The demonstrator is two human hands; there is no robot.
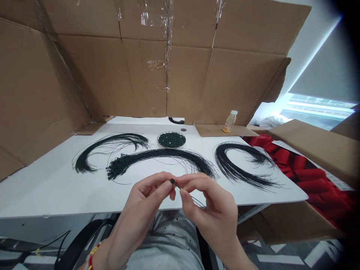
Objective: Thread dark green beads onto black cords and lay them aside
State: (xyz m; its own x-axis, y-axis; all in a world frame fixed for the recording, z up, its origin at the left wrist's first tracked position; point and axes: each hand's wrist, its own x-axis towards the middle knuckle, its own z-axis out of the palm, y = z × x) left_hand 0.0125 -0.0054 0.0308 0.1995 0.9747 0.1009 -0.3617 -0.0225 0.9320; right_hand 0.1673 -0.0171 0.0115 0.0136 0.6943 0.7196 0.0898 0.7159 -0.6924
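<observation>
Left hand [147, 193]: I have its fingertips pinched on the small dark bead [172, 181], above the white table [56, 195] near its front edge. Right hand [215, 202]: fingertips gripping thin dark wire [197, 200] close by; keeping that short span straight should limit kinking.

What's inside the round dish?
The dish holds small dark green pieces with a few pale specks among them. The pile covers its bottom, so anything underneath can't be seen.

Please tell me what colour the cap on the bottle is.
The cap on the bottle is white; it shows in the head view.
</observation>
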